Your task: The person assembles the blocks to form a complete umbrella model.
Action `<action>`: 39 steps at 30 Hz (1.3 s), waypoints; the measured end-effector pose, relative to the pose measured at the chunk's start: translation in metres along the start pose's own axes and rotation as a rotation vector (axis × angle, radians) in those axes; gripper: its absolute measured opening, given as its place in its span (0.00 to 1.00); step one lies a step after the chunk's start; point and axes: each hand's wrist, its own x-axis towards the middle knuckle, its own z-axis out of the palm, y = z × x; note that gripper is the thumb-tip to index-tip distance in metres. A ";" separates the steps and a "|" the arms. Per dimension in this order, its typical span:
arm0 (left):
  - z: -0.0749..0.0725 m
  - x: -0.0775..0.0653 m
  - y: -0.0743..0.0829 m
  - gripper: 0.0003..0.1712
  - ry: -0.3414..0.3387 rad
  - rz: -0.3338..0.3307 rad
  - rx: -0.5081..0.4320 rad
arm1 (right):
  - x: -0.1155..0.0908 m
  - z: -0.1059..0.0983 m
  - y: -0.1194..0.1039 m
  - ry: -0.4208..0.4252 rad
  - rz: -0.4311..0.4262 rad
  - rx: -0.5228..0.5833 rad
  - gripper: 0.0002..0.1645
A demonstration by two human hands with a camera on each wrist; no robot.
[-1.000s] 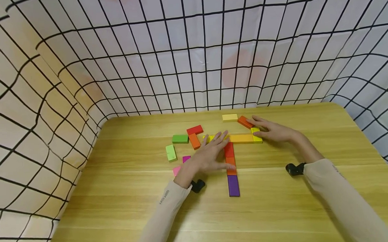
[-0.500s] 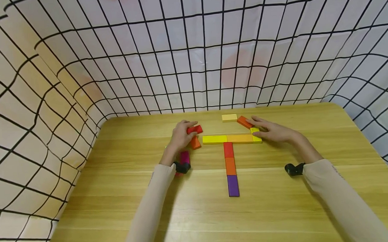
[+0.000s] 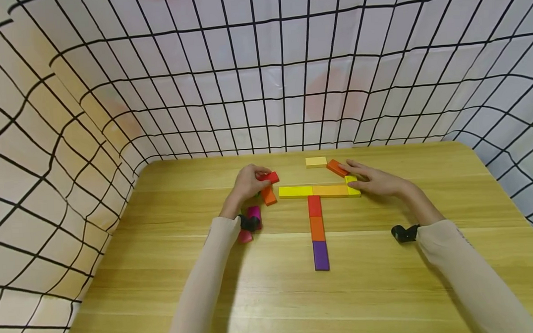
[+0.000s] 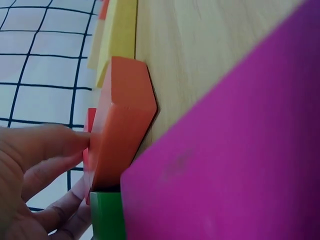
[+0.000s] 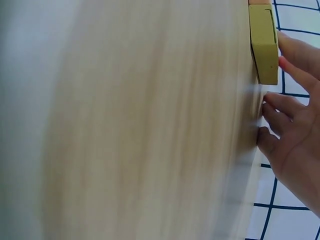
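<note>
My left hand [image 3: 248,182] pinches a red block [image 3: 273,177] between thumb and fingers, just behind an orange block [image 3: 269,195]. In the left wrist view, the thumb overlaps the edge of that orange block [image 4: 127,100], and a green block [image 4: 107,216] shows below. At right, my right hand [image 3: 376,180] has its fingers extended, touching the yellow block [image 3: 351,179] at the end of a row and reaching an orange-red block [image 3: 336,168]. That row holds a long yellow block [image 3: 295,192] and a light orange block [image 3: 330,191].
From the row, a red block [image 3: 314,205], an orange block [image 3: 317,229] and a purple block [image 3: 321,256] run toward the front. A pale yellow block [image 3: 316,162] lies behind. Magenta [image 3: 256,212] and pink [image 3: 246,237] blocks lie by the left wrist. Gridded cloth [image 3: 263,87] encloses the table.
My left hand has moved left from over the row to the red block and taken hold of it. My right hand stays at the yellow block.
</note>
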 end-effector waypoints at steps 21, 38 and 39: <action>0.009 0.021 0.018 0.18 0.013 0.135 0.146 | 0.002 0.001 0.000 -0.006 0.017 0.001 0.40; 0.005 0.022 0.014 0.19 -0.041 0.135 0.089 | -0.001 0.001 -0.001 -0.007 0.011 0.007 0.39; 0.005 0.022 0.014 0.19 -0.038 0.131 0.079 | -0.002 0.001 -0.001 -0.009 0.013 0.011 0.39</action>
